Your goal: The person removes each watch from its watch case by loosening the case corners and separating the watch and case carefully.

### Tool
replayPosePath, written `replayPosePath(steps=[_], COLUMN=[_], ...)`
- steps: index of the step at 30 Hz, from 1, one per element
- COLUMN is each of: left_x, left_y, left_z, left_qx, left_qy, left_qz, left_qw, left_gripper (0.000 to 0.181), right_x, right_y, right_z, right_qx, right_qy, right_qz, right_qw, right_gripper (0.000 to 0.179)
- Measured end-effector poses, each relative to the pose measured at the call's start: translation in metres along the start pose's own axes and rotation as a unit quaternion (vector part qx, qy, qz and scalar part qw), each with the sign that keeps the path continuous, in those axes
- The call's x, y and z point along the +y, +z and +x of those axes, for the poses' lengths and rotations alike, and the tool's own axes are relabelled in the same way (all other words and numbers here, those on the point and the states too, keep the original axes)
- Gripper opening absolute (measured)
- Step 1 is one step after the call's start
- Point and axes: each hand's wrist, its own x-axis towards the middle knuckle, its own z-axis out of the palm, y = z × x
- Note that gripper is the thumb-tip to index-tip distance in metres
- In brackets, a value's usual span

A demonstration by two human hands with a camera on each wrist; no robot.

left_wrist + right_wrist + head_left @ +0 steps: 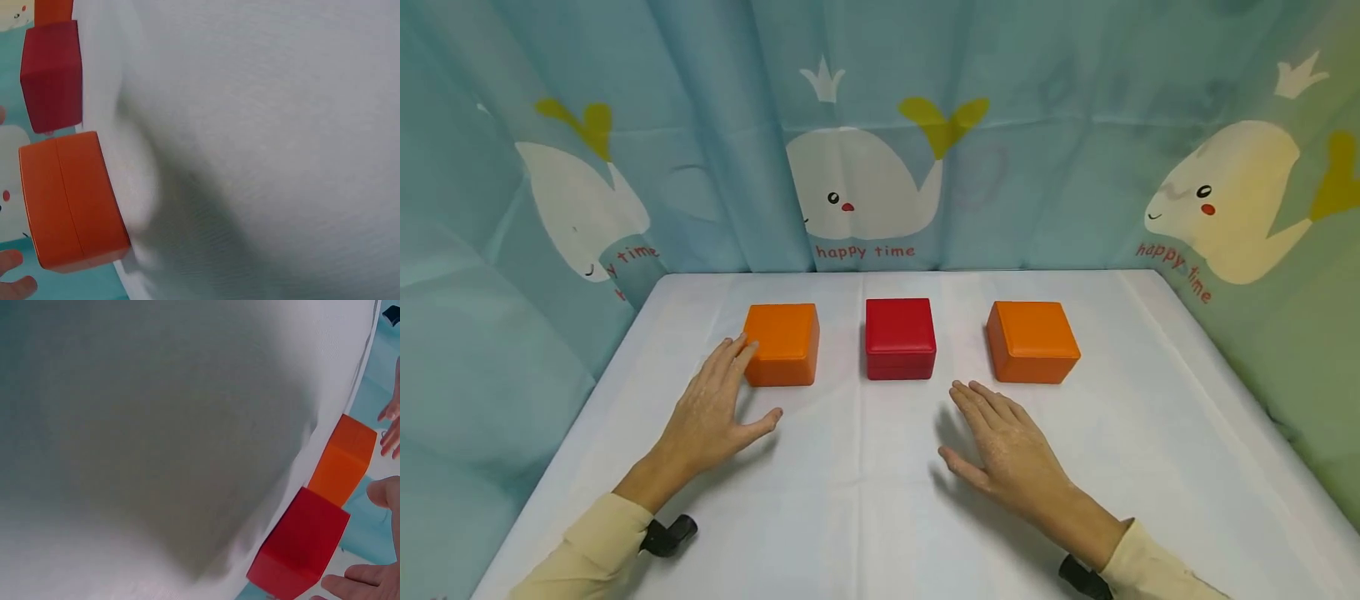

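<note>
Three small boxes with lids stand in a row on the white table: an orange box point(781, 343) at left, a red box point(900, 337) in the middle and another orange box point(1033, 342) at right. My left hand point(711, 417) hovers at the near left corner of the left orange box, its fingertips overlapping that box in the head view; whether they touch cannot be told. Below and between the red box and the right orange box, my right hand point(1011, 454) hangs over the cloth with fingers extended, holding nothing. In the left wrist view, a seam runs round the orange box point(74, 203).
A white cloth point(850, 500) covers the table. Behind and along both sides hangs a blue-green curtain point(1037, 192) printed with whales. Each wrist wears a black strap device, such as the left one point(668, 536).
</note>
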Motion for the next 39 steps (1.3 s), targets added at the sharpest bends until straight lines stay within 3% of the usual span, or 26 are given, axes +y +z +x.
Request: replayPosePath(steps=[8, 11, 13, 18, 21, 30, 39], left_x=[-0.003, -0.005, -0.007, -0.016, -0.021, -0.025, -0.034], left_y=[-0.001, -0.001, -0.002, -0.005, -0.006, -0.005, -0.009], left_z=[0.006, 0.006, 0.008, 0.013, 0.015, 0.018, 0.025], left_qx=[0.0, -0.023, -0.04, -0.065, -0.072, -0.098, -0.107], left_qy=[-0.013, -0.027, -0.039, -0.078, -0.098, -0.102, -0.141], left_qz=[-0.006, -0.036, -0.08, -0.209, -0.242, -0.247, -0.355], left_qw=[0.9999, 0.9987, 0.9952, 0.9726, 0.9627, 0.9586, 0.918], left_gripper=[0.095, 0.095, 0.095, 0.1, 0.105, 0.111, 0.119], right_x=[-0.014, -0.018, -0.02, -0.024, -0.026, -0.031, -0.037], right_y=[0.005, 0.007, 0.008, 0.012, 0.014, 0.015, 0.02], right_z=[0.01, 0.012, 0.014, 0.02, 0.024, 0.036, 0.049], right_qx=[-0.01, -0.008, -0.008, -0.017, -0.018, -0.015, -0.01], right_qy=[0.007, 0.004, 0.004, -0.004, -0.014, -0.019, -0.019], right_qz=[0.017, 0.019, 0.021, 0.021, 0.021, 0.036, 0.059], right_qw=[0.9998, 0.9998, 0.9997, 0.9996, 0.9995, 0.9991, 0.998], right_gripper=[0.076, 0.075, 0.074, 0.072, 0.071, 0.068, 0.064])
